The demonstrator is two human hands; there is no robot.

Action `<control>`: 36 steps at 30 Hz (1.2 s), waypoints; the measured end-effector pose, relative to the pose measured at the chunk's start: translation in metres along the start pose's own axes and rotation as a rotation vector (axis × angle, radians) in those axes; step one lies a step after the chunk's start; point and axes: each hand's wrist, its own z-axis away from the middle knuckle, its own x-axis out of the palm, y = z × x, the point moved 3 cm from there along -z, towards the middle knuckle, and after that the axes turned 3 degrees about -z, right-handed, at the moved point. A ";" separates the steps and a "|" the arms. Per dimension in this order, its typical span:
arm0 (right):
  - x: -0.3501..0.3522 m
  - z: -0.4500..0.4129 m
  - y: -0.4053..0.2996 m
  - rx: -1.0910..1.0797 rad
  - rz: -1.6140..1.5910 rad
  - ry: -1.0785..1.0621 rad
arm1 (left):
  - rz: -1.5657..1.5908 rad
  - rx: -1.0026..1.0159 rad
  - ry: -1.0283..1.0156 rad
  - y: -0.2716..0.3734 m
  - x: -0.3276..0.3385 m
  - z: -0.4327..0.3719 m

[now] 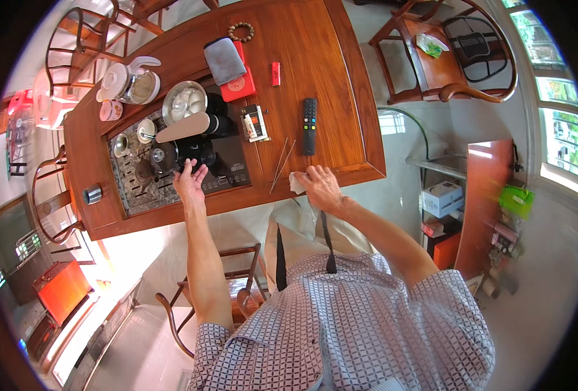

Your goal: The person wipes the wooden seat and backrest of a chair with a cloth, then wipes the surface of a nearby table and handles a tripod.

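My right hand (322, 184) rests at the near edge of the wooden table (289, 29), its fingers closed on a crumpled white tissue (296, 183). Beside it lie a pair of thin metal sticks (282, 166) and a black remote control (309, 127). My left hand (190, 183) is palm up with fingers apart over the near side of the stone tea tray (127, 205). Just beyond its fingertips is a black appliance (191, 151). Left of that hand stand a small dark teapot (145, 171) and a glass vessel with a knobbed lid (161, 155).
A steel bowl of white cups (186, 100), a glass kettle (130, 83) and a metal cup (92, 194) stand on the left. Further back are a red box (240, 88), a grey cloth (224, 61), a red lighter (276, 74) and a bead bracelet (241, 32). Wooden chairs (430, 54) surround the table.
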 end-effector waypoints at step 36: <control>-0.102 -0.021 0.143 0.186 0.148 0.210 | 0.098 0.122 0.153 -0.062 0.055 0.086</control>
